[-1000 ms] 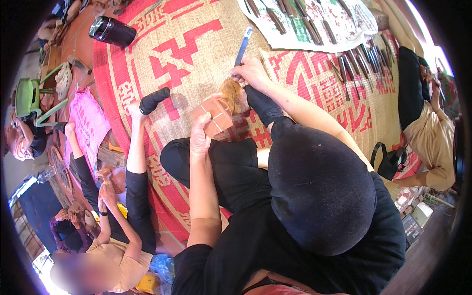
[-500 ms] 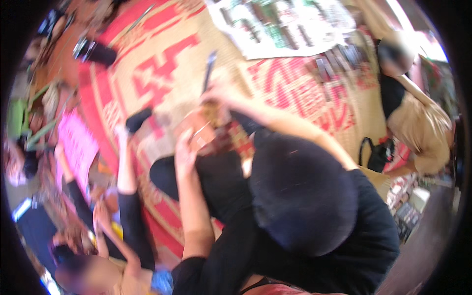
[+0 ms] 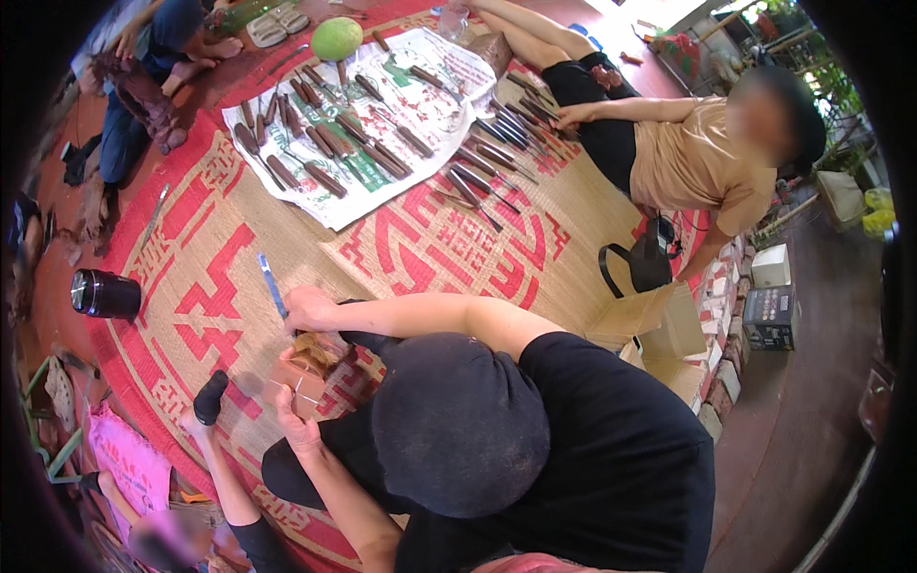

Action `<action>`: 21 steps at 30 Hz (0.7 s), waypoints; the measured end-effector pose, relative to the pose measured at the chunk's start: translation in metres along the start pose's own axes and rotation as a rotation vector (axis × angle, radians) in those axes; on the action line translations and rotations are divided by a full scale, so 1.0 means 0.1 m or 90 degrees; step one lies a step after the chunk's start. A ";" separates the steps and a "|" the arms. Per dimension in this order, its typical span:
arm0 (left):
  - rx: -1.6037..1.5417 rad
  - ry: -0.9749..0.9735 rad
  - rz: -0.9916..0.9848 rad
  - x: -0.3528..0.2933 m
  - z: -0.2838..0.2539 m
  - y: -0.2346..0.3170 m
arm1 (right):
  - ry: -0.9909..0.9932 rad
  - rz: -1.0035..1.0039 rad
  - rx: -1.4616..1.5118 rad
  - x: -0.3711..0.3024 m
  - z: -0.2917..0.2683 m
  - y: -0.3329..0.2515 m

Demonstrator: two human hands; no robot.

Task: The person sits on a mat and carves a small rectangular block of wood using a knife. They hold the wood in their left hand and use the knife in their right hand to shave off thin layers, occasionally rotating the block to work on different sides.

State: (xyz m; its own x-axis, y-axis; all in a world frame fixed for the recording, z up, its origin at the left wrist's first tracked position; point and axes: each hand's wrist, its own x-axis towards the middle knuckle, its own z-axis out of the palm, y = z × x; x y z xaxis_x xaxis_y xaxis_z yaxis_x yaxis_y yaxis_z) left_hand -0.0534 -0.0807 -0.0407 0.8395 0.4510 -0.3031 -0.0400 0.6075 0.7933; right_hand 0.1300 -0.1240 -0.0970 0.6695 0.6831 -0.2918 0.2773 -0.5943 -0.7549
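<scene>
Swinging my view toward the chisels (image 3: pixel 415 141), I'm keeping the reddish-brown block (image 3: pixel 304 387) over the woven mat (image 3: pixel 277 220), left hand (image 3: pixel 298 428) pinching it, right hand (image 3: pixel 309 308) gripping the blue tool (image 3: pixel 270 282); both grips are staying unchanged.

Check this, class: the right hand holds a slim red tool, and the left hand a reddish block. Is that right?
Not quite: the head view shows the tool in the right hand is blue, not red; the left hand holds the block.

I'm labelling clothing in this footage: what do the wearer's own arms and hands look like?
The left hand and right hand are bare, with no gloves, watch or bracelet visible. Plain black short sleeves leave the forearms uncovered.
</scene>
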 end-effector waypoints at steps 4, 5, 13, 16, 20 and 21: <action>-0.015 -0.009 -0.015 -0.02 -0.05 0.04 | 0.045 0.005 0.131 0.02 -0.04 0.00; -0.015 -0.007 -0.012 -0.03 -0.05 0.03 | 0.034 -0.005 0.141 -0.01 -0.07 -0.03; -0.015 0.005 -0.011 -0.01 -0.04 0.00 | 0.048 -0.052 0.030 0.08 0.08 0.09; -0.015 -0.005 -0.012 -0.03 0.00 0.03 | 0.079 -0.045 0.098 0.09 0.01 0.11; -0.011 -0.007 -0.011 -0.02 -0.05 0.02 | -0.011 -0.101 0.037 -0.08 -0.07 -0.08; -0.006 -0.012 -0.006 -0.01 -0.05 0.02 | -0.008 -0.124 -0.015 -0.08 -0.04 -0.08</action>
State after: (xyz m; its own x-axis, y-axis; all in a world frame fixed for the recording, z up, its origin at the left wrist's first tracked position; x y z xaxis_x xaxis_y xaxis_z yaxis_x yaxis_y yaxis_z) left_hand -0.0573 -0.0768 -0.0409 0.8501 0.4325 -0.3005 -0.0370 0.6182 0.7851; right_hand 0.1250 -0.1266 -0.0861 0.5928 0.7913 -0.1497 0.4164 -0.4603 -0.7841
